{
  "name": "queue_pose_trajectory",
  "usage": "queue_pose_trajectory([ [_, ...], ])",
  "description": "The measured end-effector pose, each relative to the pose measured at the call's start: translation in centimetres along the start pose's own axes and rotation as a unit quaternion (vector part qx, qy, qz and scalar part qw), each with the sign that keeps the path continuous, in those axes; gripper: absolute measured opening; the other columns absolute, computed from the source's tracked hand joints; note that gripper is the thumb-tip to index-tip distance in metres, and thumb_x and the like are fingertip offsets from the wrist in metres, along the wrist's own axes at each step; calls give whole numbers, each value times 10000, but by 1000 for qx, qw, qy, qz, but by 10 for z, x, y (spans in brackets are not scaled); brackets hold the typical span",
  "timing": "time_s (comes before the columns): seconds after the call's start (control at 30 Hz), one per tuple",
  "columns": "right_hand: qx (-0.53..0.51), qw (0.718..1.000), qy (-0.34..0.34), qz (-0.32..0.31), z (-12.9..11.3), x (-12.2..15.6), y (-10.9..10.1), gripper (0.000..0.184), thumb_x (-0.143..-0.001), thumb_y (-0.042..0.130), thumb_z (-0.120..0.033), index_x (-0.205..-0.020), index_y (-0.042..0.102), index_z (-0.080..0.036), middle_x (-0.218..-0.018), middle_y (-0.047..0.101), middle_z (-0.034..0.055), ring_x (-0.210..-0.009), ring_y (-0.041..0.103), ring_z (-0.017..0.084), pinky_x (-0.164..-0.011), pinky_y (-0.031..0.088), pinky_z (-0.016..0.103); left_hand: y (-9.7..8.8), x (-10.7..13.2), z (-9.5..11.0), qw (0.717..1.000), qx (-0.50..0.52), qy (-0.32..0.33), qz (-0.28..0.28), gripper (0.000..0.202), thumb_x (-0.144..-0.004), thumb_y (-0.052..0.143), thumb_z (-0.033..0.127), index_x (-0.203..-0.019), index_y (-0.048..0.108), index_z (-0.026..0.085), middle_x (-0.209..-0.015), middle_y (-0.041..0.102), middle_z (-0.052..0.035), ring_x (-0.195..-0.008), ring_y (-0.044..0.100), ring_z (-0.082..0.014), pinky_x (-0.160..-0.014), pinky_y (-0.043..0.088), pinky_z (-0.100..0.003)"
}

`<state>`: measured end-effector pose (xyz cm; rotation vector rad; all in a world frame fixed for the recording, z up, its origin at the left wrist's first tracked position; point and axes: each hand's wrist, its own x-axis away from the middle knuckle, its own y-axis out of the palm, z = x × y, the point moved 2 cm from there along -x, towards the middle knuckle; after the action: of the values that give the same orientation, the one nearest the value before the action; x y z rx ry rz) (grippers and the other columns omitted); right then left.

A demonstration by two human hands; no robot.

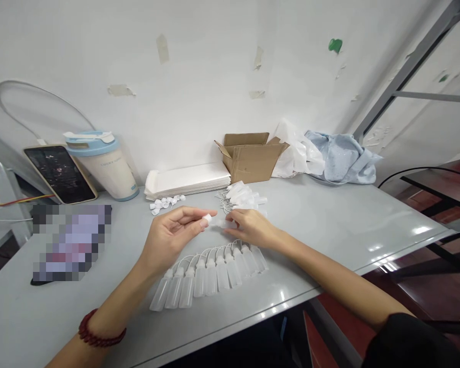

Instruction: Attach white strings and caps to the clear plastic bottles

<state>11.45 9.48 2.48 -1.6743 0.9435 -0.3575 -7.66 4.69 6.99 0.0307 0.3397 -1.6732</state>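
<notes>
My left hand [167,236] pinches a small white cap [207,219] between thumb and fingers. Close against that cap is the neck end of a translucent plastic bottle [219,223], gripped by my right hand [252,228], whose fingers partly cover it. Whether the cap sits on the neck or just touches it, I cannot tell. Below my hands, a slanting row of capped translucent bottles [211,278] with thin white loops lies on the table. Beyond my left hand is a cluster of loose white caps [164,204]. More bottles [240,194] are heaped behind my right hand.
Along the wall stand a stack of white sheets or flat packets [187,179], an open cardboard box [251,161], a white plastic bag [297,153] and a light blue cloth bag [343,158]. At left, a phone [59,174] on a cable leans beside a tumbler [107,168] on the grey table [329,220].
</notes>
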Motion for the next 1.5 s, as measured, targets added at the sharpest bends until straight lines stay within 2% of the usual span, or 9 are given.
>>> queue_pose_trajectory([
  [0.13,-2,1000,-21,22,-2,1,0,158,-849,618,-250,-918,587,-112,-765,615,62,-656,543,145,-590,382,239,5,-2,-6,998,-33,-53,-26,232,-773,665,349,-924,698,176,-1006,737,-69,-905,679,-202,-828,540,-294],
  [0.3,4,996,-61,63,-4,3,2,180,-862,599,-268,-943,587,-107,-764,612,65,-641,533,140,-583,395,239,8,-3,-17,991,-74,-100,-41,272,-798,618,374,-984,688,188,-883,743,-41,-868,672,-192,-806,530,-293],
  [0.5,20,989,-112,96,-8,5,2,203,-902,538,-286,-942,600,-97,-768,598,78,-637,526,142,-570,404,246,9,-3,-23,988,-96,-109,-58,321,-812,581,425,-982,666,165,-738,705,-23,-687,630,-159,-704,514,-281],
  [0.67,28,982,-139,126,-10,6,-1,231,-935,478,-297,-964,585,-93,-812,607,104,-741,557,177,-640,459,282,7,-5,-24,987,-117,-110,-24,340,-787,598,456,-940,665,161,-674,670,-12,-610,583,-150,-627,492,-276],
  [0.9,6,977,-156,143,-15,7,-2,242,-948,449,-303,-988,580,-104,-823,611,110,-749,552,180,-651,473,296,7,-5,-25,988,-116,-103,-16,297,-734,652,434,-903,708,196,-807,683,-22,-629,574,-148,-631,491,-285],
  [1.03,-81,979,-125,138,-16,8,-6,229,-917,517,-302,-966,609,-98,-757,608,76,-646,526,141,-610,454,266,5,-3,-22,984,-173,-34,27,191,-712,690,376,-845,714,241,-802,654,-7,-728,578,-172,-737,486,-314],
  [1.2,-241,968,-15,72,-18,6,-12,179,-871,583,-266,-928,659,-114,-733,630,30,-606,523,100,-581,434,220,3,1,-17,973,-223,13,60,146,-701,704,343,-832,709,278,-906,618,-5,-870,588,-192,-862,461,-350],
  [1.37,-358,932,55,16,-19,5,-12,202,-865,570,-287,-897,674,-117,-692,604,10,-566,487,83,-533,413,210,4,0,-14,978,-204,5,37,160,-704,695,344,-840,692,258,-936,652,-9,-911,591,-206,-885,450,-360],
  [1.5,-394,916,71,16,-21,5,-13,224,-862,566,-324,-881,666,-124,-761,636,32,-560,505,83,-527,438,219,5,-3,-13,986,-164,-27,-13,272,-769,628,441,-931,682,229,-958,693,-30,-884,605,-211,-800,467,-330],
])
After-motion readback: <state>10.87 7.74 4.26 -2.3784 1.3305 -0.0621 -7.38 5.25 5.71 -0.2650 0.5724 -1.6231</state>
